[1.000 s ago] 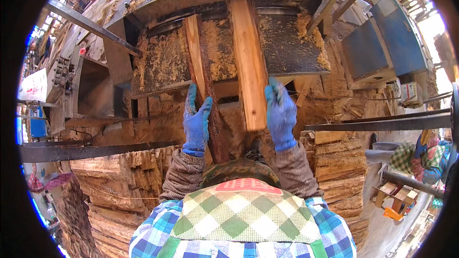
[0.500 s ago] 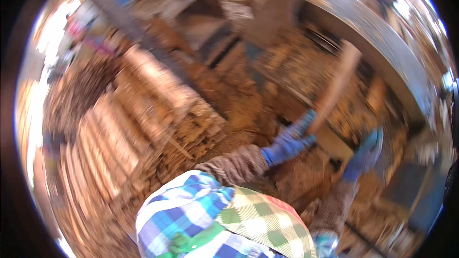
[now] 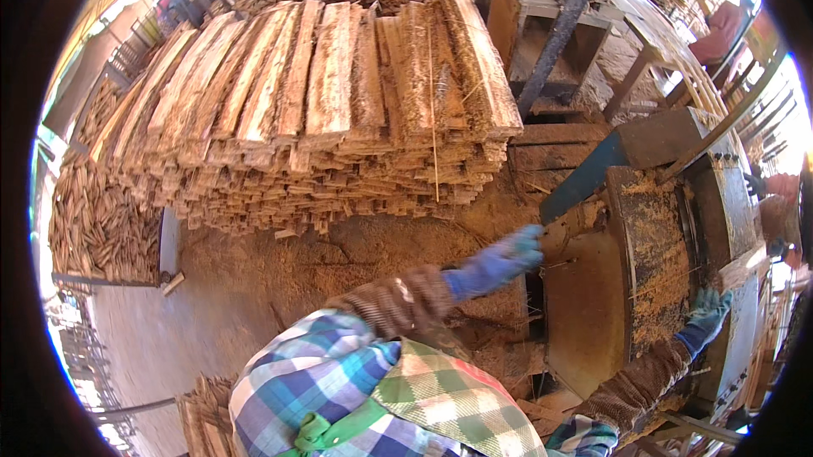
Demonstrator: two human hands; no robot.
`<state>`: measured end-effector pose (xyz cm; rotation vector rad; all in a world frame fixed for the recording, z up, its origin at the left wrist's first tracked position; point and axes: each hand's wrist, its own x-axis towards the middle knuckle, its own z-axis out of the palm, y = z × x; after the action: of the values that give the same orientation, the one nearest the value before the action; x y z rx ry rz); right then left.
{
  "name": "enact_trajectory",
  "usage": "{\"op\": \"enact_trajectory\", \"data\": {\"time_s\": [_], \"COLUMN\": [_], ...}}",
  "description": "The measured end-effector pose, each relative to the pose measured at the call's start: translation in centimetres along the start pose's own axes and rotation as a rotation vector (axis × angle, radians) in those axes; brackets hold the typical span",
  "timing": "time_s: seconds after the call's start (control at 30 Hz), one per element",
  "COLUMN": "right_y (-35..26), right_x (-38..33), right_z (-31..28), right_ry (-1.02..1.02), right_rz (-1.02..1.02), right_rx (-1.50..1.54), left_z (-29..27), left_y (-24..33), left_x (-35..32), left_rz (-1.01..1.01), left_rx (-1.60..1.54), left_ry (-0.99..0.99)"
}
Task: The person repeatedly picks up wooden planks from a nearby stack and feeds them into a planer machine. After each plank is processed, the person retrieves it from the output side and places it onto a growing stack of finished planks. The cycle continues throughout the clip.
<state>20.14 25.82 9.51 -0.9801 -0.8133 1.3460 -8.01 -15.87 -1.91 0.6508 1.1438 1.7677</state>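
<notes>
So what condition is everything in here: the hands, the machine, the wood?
Left hand: blue-gloved, reaching out, holding nothing visible.
Right hand: gloved, resting on the machine's edge.
Sawing machine: coated in sawdust.
Stack of rough slabs: piled high, in neat layers.
Floor: covered in sawdust.

Both arms, in brown knit sleeves and blue gloves, reach toward the right of the frame: the left hand (image 3: 500, 260) stretched out mid-frame with loosely extended fingers, the right hand (image 3: 705, 311) lower right, fingers curled.
</notes>
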Motion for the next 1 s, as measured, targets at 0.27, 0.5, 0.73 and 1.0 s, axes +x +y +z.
{"op": "enact_trajectory", "data": {"time_s": [0.27, 0.5, 0.73, 1.0], "right_y": [14.0, 21.7, 23.6, 23.0], "right_x": [-25.9, -40.2, -44.0, -38.4], "right_z": [15.4, 34.7, 44.7, 45.1], "right_ry": [-0.653, -1.125, -1.304, -1.411], "right_rz": [-0.156, -0.865, -0.640, -0.221], "right_rx": [-0.279, -0.636, -1.644, -0.906], "left_z": [-16.3, -25.7, -23.9, -25.8], "left_y": [4.3, 7.3, 11.2, 13.1], "left_x": [-11.5, -2.2, 0.9, 4.1], "left_rz": [-0.058, 0.173, 0.077, -0.135], "left_rx": [-0.210, -0.865, -0.907, -0.465], "left_ry": [0.773, 0.679, 0.568, 0.463]}}
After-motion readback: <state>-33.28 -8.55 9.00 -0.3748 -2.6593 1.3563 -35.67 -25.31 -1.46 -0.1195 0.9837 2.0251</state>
